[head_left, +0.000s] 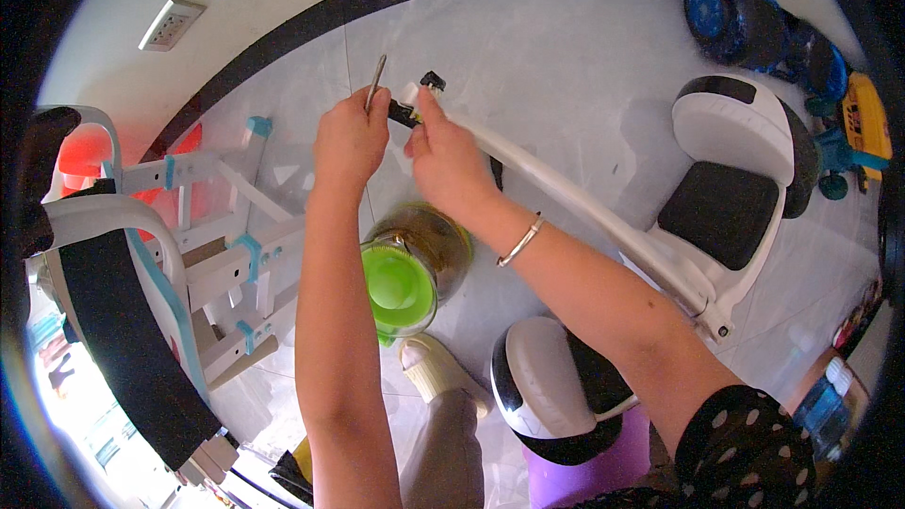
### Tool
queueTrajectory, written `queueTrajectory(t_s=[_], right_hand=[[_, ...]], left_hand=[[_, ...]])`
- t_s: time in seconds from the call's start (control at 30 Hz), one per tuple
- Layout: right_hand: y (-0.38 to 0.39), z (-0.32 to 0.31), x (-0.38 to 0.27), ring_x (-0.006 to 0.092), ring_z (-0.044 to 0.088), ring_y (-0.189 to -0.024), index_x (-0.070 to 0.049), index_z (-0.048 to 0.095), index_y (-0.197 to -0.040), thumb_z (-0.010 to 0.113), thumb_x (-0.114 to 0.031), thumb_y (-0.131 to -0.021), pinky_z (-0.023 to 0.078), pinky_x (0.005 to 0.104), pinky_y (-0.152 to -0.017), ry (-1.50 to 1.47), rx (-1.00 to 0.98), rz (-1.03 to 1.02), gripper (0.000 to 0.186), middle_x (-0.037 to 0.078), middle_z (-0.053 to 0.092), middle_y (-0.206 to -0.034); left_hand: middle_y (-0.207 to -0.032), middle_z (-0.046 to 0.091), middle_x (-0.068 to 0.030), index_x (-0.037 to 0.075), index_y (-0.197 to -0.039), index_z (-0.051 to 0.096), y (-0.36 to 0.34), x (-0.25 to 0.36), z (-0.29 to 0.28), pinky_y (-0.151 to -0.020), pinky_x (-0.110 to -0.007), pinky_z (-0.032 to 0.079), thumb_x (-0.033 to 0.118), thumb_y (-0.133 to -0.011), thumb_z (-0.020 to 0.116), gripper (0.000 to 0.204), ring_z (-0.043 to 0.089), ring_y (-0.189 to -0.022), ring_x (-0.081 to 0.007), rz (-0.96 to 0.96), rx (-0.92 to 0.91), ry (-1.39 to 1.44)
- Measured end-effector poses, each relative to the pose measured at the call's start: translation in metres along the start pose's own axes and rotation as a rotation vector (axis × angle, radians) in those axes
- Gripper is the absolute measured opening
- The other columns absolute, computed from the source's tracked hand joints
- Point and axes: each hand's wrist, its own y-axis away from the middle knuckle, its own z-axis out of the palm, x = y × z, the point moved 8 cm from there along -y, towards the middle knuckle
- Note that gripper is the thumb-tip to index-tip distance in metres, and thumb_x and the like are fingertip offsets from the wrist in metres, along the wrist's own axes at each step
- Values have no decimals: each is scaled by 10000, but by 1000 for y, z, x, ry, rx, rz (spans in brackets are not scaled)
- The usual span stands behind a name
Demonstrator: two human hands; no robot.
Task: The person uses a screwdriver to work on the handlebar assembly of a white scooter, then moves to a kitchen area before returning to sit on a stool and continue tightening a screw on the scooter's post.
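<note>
My left hand (351, 139) is closed around a slim grey metal tool (376, 75) whose tapered tip points up; its exact kind is unclear. Just to the right, my right hand (451, 158) grips the upper end of a long white bar (575, 196), with the index finger stretched toward a small black fitting (433, 81). Between the two hands shows a short black piece (403, 113), partly hidden by fingers. From there the bar slants down to the right, past a white seat with a black cushion (721, 212).
Below my hands stands a clear jug with a green lid (391, 285). A white-and-blue frame (217, 259) fills the left side. A second white-and-black seat (542, 377) is near my foot in a cream slipper (436, 369). Blue bottles (740, 24) and a yellow toy vehicle (865, 123) lie far right.
</note>
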Motion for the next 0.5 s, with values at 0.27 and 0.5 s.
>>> queueTrajectory(t_s=[0.27,0.5], right_hand=[[16,-12,11,334,613,-777,-28,337,-1376,445,-96,-869,473,419,-715,157,14,6,523,157,634,-805],[37,-10,4,309,626,-701,-84,282,-1421,490,-76,-833,493,434,-645,327,42,-248,624,139,628,-889]], left_hand=[[-859,646,-205,118,-1037,658,2,0,-1,-744,-472,478,405,-907,470,367,606,-861,-404,-18,14,4],[-878,647,-204,117,-1035,660,4,0,3,-749,-473,478,408,-906,469,371,605,-874,-405,-25,7,18]])
